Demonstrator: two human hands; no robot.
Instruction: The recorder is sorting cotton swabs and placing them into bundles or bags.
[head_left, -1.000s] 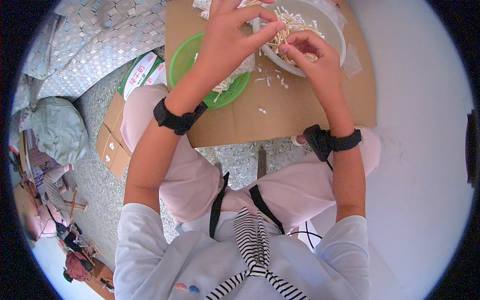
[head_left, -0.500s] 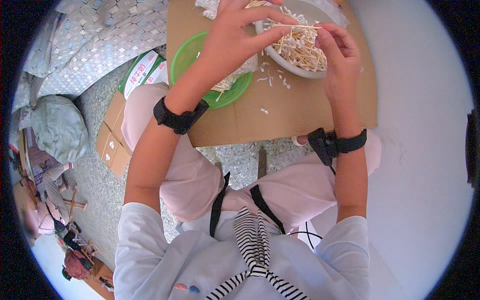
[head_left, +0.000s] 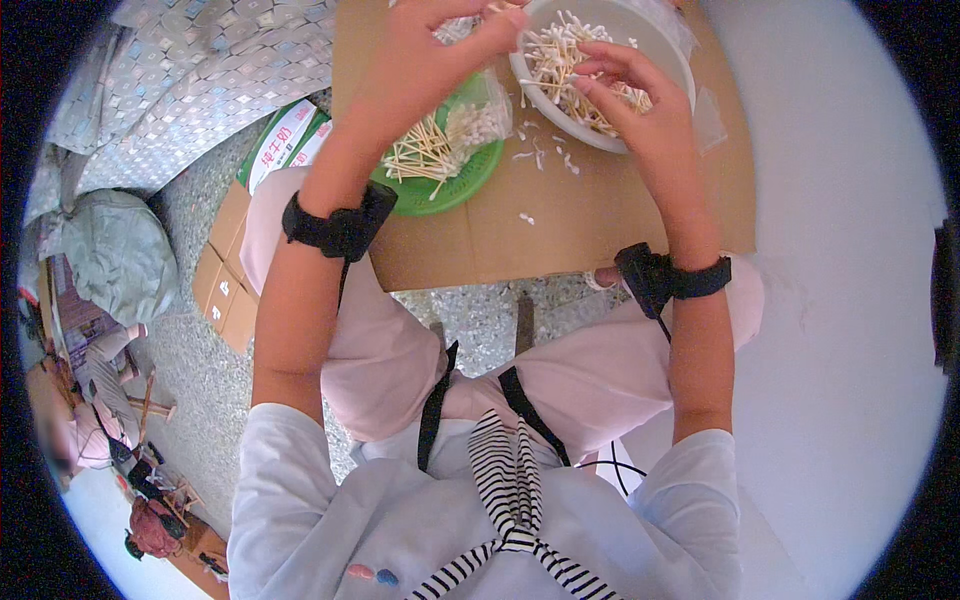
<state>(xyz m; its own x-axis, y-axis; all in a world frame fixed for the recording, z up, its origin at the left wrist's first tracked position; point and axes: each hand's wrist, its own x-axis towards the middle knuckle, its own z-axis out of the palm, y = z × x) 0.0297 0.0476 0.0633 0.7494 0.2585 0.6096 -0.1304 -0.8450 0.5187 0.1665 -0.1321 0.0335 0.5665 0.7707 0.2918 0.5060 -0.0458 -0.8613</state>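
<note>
My left hand (head_left: 465,38) is raised at the top of the view, between the green basket and the white bowl. Its fingertips are pinched together, and what they hold is too small to make out. Over the white bowl (head_left: 683,75), my right hand (head_left: 645,105) reaches in with thumb and fingers apart, close to the cotton swabs (head_left: 556,62) heaped inside. The green basket (head_left: 470,192) stands to the left, partly behind my left forearm. Loose cotton swabs (head_left: 420,150) lie in it beside a clear plastic bag of swabs (head_left: 478,125).
A cardboard sheet (head_left: 560,235) covers the work surface, with white cotton scraps (head_left: 540,155) scattered on it. Boxes (head_left: 225,275) and a grey-green sack (head_left: 118,255) sit on the floor at left. A pale wall (head_left: 830,250) rises on the right. Another person (head_left: 110,385) sits far left.
Both hands were together at a cotton swab above the bowl. My left hand has since drawn up and left; my right has come away leftward and lower over the swabs, its fingers parted.
</note>
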